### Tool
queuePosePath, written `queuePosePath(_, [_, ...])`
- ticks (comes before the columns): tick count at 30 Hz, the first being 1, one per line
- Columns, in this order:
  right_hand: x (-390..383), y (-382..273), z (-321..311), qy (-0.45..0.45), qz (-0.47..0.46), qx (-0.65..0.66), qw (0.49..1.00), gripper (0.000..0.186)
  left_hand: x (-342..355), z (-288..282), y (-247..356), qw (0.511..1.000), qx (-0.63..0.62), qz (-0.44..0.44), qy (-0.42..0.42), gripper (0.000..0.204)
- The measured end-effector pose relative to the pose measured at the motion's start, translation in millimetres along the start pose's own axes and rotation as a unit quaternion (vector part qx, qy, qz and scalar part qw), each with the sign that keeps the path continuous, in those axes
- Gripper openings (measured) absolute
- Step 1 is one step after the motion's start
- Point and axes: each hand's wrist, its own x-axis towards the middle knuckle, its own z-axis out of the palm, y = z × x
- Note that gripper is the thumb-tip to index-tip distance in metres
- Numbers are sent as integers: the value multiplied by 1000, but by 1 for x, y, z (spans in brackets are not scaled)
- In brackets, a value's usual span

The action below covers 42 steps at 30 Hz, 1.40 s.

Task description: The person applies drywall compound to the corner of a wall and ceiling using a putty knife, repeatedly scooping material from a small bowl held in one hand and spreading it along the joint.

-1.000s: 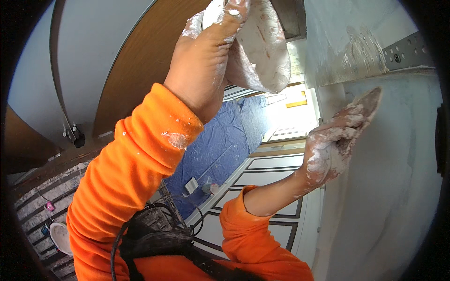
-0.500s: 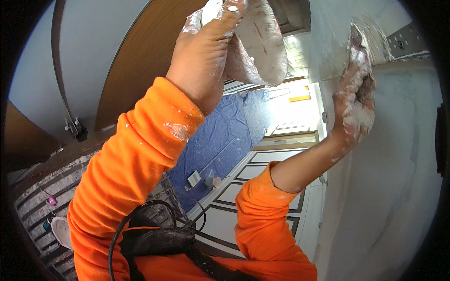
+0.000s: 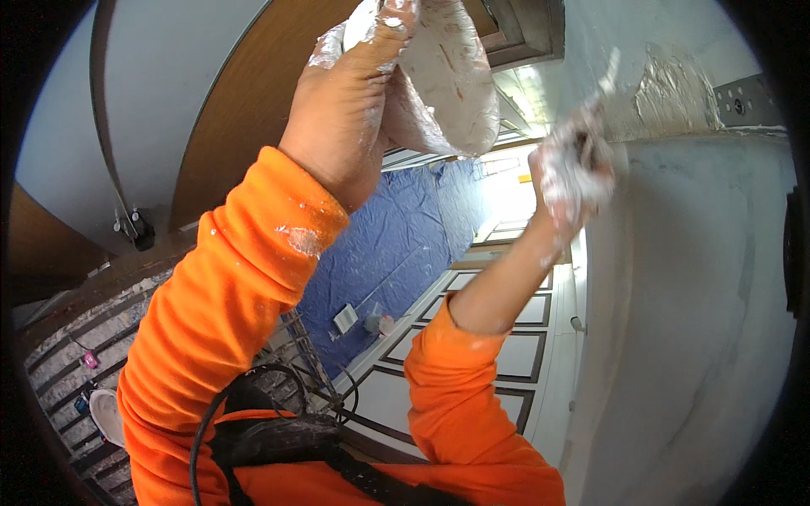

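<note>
At the top, my left hand (image 3: 342, 110) is closed on the rim of a white, plaster-smeared bowl (image 3: 451, 80). Its upper part runs out of view, and its inside has brownish streaks. My right hand (image 3: 576, 173), thickly coated in white plaster, is raised near the wall on the right. From its closed fingers a putty knife (image 3: 609, 74) sticks up, blurred and seen nearly edge-on, clear of the wall. Beside it, a patch of wet, ridged plaster (image 3: 675, 93) covers the wall next to a perforated metal plate (image 3: 742, 101).
Far below, a blue sheet (image 3: 380, 236) covers the floor, with a white tray-like object (image 3: 345, 318) on it. A slatted, plaster-spattered platform (image 3: 63, 371) bears a white bucket (image 3: 105, 416) at lower left. A black cable (image 3: 202, 422) loops by my body. White panelled doors (image 3: 506, 363) stand below.
My right hand has come off the wall and moved left and down with the putty knife, uncovering the ridged plaster. The left hand and bowl have shifted slightly left.
</note>
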Motion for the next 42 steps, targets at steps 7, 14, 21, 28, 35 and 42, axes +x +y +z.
queuePosePath(7, [15, -10, 15, -69, 28, -21, 997, 34, 7, 0, -6, 1000, -16, 8, -1, 53])
queuePosePath(14, [-26, -24, 30, -25, 63, 75, 995, 31, 6, 9, -13, 999, -21, 5, -29, 52])
queuePosePath(21, [-93, -44, 30, -102, 20, -31, 994, 37, -3, 11, -17, 999, -52, 3, -5, 53])
queuePosePath(28, [-31, -26, 18, -30, 252, 12, 967, 44, -11, -3, -13, 999, -38, 8, 14, 52])
queuePosePath(35, [8, -51, 36, -101, 41, 16, 994, 48, -10, -6, -15, 999, -13, 31, 19, 53])
queuePosePath(42, [-54, -40, 39, -124, 68, 12, 990, 55, -11, -6, -11, 999, 0, 48, 13, 54])
